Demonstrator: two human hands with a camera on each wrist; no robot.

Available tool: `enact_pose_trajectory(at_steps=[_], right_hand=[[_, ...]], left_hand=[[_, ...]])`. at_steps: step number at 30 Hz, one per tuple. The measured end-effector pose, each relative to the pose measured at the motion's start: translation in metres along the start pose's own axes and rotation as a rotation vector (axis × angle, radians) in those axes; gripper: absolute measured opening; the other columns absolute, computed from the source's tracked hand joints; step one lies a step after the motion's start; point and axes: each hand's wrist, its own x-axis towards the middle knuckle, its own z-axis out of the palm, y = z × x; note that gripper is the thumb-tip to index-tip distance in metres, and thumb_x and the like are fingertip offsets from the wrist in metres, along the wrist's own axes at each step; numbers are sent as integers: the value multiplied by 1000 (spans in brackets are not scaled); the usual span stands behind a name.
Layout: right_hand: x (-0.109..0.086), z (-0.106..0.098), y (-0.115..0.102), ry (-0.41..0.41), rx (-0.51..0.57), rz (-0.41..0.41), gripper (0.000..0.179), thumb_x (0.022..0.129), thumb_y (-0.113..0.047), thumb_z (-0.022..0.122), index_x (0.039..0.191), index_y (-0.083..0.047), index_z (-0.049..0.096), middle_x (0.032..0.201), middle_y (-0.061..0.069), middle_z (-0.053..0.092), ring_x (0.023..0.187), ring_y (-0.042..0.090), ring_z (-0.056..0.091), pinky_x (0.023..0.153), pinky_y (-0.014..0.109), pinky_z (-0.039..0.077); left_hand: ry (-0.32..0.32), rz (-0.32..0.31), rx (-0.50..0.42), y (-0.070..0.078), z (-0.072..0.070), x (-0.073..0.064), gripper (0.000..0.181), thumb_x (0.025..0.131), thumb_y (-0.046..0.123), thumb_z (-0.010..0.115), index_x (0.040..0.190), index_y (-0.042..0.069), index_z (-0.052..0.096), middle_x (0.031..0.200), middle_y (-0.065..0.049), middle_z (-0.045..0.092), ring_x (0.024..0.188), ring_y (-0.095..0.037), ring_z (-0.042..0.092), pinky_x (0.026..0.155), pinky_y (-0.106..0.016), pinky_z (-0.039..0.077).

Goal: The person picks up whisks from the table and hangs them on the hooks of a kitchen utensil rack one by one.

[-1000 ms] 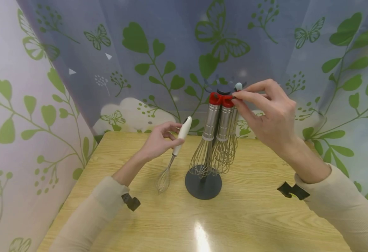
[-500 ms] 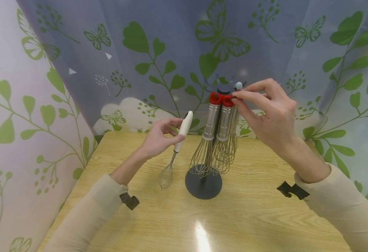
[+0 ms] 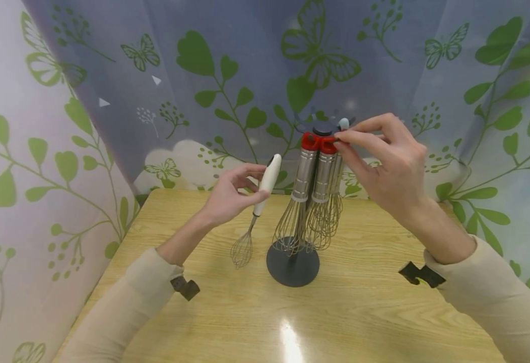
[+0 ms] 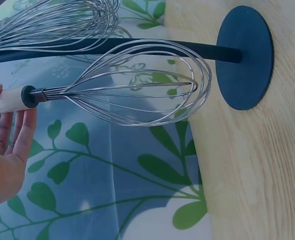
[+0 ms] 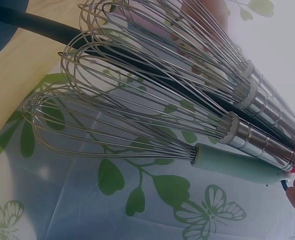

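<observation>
My left hand (image 3: 235, 194) holds a small whisk (image 3: 269, 179) by its white handle between thumb and fingers, wires pointing down above the table. At its right stands a dark whisk stand (image 3: 292, 269) with a round base and a hooked top. Hanging from it are steel-handled whisks (image 3: 305, 174) with red ends. My right hand (image 3: 389, 156) pinches a dark hook of the stand beside a red end, thumb against fingertips; the exact contact is partly hidden. A green-handled whisk (image 5: 237, 162) hangs there too, with only its pale end showing in the head view.
Under everything lies a light wood-grain table (image 3: 360, 312), with a glare spot near its front. A patterned curtain (image 3: 247, 65) with green leaves and butterflies rises behind and at the sides. Dark mounts (image 3: 185, 288) sit on both sleeves.
My left hand has raised the white-handled whisk a little and shifted it rightward, closer to the stand. The right hand and hanging whisks stay as they were.
</observation>
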Motion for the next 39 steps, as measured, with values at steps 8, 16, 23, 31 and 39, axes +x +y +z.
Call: enact_pose_trajectory(at_steps=[8,16,23,31,39], right_hand=[[0,0,-1,3,-2,-2,13,86,-1,84,98,-4,83,93,22,69,75,37,60,65,30,36],[1,0,-1,2,-7,-7,12,87,-5,84,99,-4,83,93,22,69,74,37,60,64,30,36],[1,0,-1,8,-4,-10,15,83,0,84,98,-3,83,92,22,69,73,37,59,64,30,34],[2,-1,-1,1,-10,-14,16,83,0,85,98,-3,83,93,22,69,74,37,60,64,30,35],[1,-1,0,2,-6,-13,11,87,-4,83,98,-3,83,92,22,69,73,37,60,64,30,35]], left_hand=[[8,19,12,12,-3,2,50,92,1,77,139,0,62,126,-21,67,90,-12,68,73,-26,63],[-4,59,12,24,-8,5,50,91,-1,76,139,-1,63,124,-22,67,89,-11,68,72,-29,65],[-11,99,-9,36,-9,11,49,91,-1,75,139,-1,63,123,-22,68,85,-10,68,71,-31,66],[-8,119,-15,44,-12,13,49,90,-3,76,137,-2,64,121,-22,68,84,-10,68,69,-30,65],[-2,141,-4,52,-17,16,48,89,-2,76,136,-2,65,118,-21,69,84,-10,69,68,-32,66]])
